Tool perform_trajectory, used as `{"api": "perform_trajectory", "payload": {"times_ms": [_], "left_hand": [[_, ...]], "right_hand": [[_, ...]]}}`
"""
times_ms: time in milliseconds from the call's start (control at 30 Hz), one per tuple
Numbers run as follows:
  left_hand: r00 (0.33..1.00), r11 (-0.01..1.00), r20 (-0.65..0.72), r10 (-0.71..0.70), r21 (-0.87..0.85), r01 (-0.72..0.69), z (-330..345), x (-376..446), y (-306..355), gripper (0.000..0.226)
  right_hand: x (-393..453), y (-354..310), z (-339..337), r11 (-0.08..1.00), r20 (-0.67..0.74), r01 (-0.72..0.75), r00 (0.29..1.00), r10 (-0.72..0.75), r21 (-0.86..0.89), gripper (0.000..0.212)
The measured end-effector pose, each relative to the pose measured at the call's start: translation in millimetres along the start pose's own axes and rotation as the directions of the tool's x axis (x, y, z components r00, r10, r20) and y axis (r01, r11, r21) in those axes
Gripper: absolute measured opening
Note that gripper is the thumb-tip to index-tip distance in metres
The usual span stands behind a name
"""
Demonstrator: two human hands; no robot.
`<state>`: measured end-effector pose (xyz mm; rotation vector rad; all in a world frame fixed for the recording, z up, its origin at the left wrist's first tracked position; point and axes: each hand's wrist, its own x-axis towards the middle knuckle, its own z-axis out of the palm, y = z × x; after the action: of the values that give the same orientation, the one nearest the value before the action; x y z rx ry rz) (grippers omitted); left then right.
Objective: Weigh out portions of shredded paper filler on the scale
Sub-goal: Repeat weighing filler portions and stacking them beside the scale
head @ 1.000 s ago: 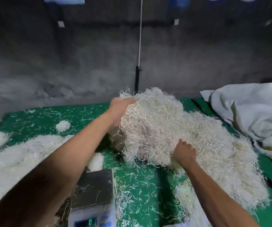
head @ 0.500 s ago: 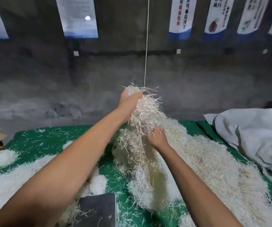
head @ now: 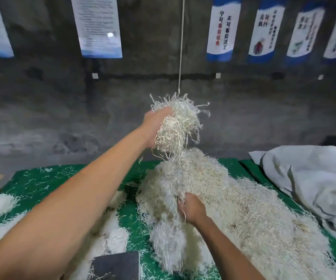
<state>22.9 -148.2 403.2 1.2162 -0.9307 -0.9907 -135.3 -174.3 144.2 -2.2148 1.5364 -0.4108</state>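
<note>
Left hand [head: 156, 126] raised above the green table [head: 41, 184], gripping a clump of shredded paper [head: 178, 126]; right hand [head: 193, 211] lower, fingers curled into the large paper pile [head: 244, 209]; scale platform [head: 115, 266] at bottom edge, below the left forearm.

Single view only, head-worn wide-angle camera, no second view to overlap
Looks forward and slightly down across green table [head: 41, 184] toward grey concrete wall [head: 62, 110] with posters [head: 97, 27] along top edge
Near field: left forearm fills lower left, reaching to left hand [head: 156, 128] near frame centre; right hand [head: 193, 211] lower, close to lens
Dark scale platform [head: 115, 266] cut off by bottom edge
Wide lens bends straight lines toward frame edges
</note>
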Motion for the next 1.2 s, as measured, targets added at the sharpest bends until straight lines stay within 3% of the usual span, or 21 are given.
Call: {"api": "perform_trajectory", "payload": {"times_ms": [100, 167, 233, 300, 367, 433, 500, 567, 600, 667, 733, 833, 967, 1033, 1100, 1200], "left_hand": [[0.996, 0.996, -0.062, 0.071, -0.052, -0.074, -1.1, 9.2, 19.3, 0.073], [0.990, 0.997, -0.117, 0.076, 0.000, -0.077, -3.6, 11.8, 16.8, 0.082], [0.986, 0.992, -0.143, 0.083, 0.109, -0.067, -2.8, 12.2, -2.1, 0.085], [0.987, 0.987, -0.153, 0.055, 0.160, -0.030, -2.1, 11.3, -28.0, 0.083], [0.986, 0.980, -0.164, 0.022, 0.197, 0.011, -2.5, 12.0, -52.5, 0.084], [0.990, 0.975, -0.137, -0.038, 0.214, 0.067, -0.9, 8.1, -72.8, 0.090], [0.991, 0.966, 0.007, -0.135, 0.225, 0.130, 5.0, -3.2, -92.5, 0.090], [0.953, 0.954, 0.199, -0.228, 0.240, 0.179, 11.9, -15.3, -111.4, 0.085], [0.942, 0.953, 0.216, -0.256, 0.221, 0.208, 14.5, -19.1, -118.6, 0.081], [0.956, 0.950, 0.110, -0.273, 0.190, 0.249, 11.4, -22.0, -125.9, 0.080], [0.974, 0.928, 0.000, -0.227, 0.303, 0.216, 0.7, -22.2, -122.3, 0.091], [0.986, 0.869, -0.021, -0.166, 0.470, 0.156, -23.8, -29.0, -108.3, 0.106], [0.991, 0.955, -0.042, -0.130, 0.264, 0.137, -71.7, -37.4, -92.9, 0.091], [0.984, 0.951, -0.025, -0.176, 0.253, 0.177, -91.4, -50.6, -97.4, 0.089], [0.978, 0.938, -0.029, -0.206, 0.278, 0.206, -99.8, -66.8, -114.7, 0.084], [0.975, 0.952, -0.124, -0.187, 0.221, 0.210, -101.2, -91.4, -135.9, 0.096]], "right_hand": [[-3.8, 40.7, 16.0, 0.991, 0.104, -0.099, 0.989, 0.108, -0.094, 0.029], [-3.3, 46.5, 10.5, 0.984, 0.133, -0.167, 0.978, 0.157, 0.061, 0.031], [1.3, 34.3, -9.7, 0.965, 0.114, -0.171, 0.982, 0.151, 0.200, 0.049], [7.7, 13.0, -41.6, 0.945, -0.007, -0.117, 0.992, 0.125, 0.305, 0.055], [13.1, -12.9, -76.5, 0.904, -0.183, -0.011, 0.978, 0.099, 0.427, 0.037], [11.2, -41.0, -103.3, 0.779, -0.265, 0.114, 0.962, 0.068, 0.617, 0.030], [5.0, -69.3, -115.4, 0.585, -0.129, 0.076, 0.990, 0.050, 0.807, 0.039], [-1.2, -89.0, -110.5, 0.584, -0.106, 0.086, 0.994, -0.001, 0.807, 0.043], [-3.5, -93.4, -104.5, 0.630, -0.168, 0.130, 0.986, 0.001, 0.766, 0.043], [-7.7, -92.0, -93.3, 0.678, -0.348, 0.212, 0.935, 0.070, 0.704, 0.034], [-4.9, -81.8, -84.8, 0.651, -0.371, 0.201, 0.919, 0.133, 0.732, 0.026], [5.0, -72.6, -82.6, 0.400, -0.075, -0.046, 0.957, 0.279, 0.915, 0.024], [3.6, -63.9, -79.3, 0.078, 0.057, -0.109, 0.871, 0.488, 0.991, 0.020], [-3.8, -70.3, -69.0, 0.117, 0.051, -0.118, 0.887, 0.458, 0.986, 0.028], [-16.9, -89.5, -46.9, 0.333, -0.032, -0.087, 0.942, 0.335, 0.939, 0.034], [-51.9, -115.6, 8.3, 0.653, -0.217, 0.169, 0.976, -0.007, 0.738, 0.050]]}}
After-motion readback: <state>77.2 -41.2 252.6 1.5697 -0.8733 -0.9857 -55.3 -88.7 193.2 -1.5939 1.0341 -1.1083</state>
